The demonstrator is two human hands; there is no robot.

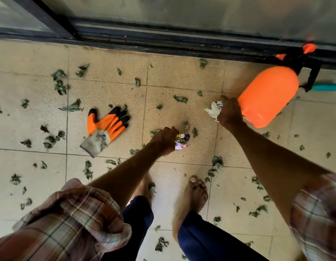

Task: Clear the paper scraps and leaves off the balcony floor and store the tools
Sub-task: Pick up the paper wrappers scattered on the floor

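Observation:
My left hand is closed around a crumpled, colour-printed paper scrap low over the floor tiles. My right hand grips a crumpled white paper scrap just left of the orange spray bottle, which lies on its side. Dry green leaves are scattered all over the beige tiled floor. An orange and black work glove lies flat on the tiles, left of my left hand.
A dark sliding-door track runs along the far edge of the floor. A teal tool handle pokes out behind the sprayer's black nozzle. My bare feet stand on the tiles below my hands.

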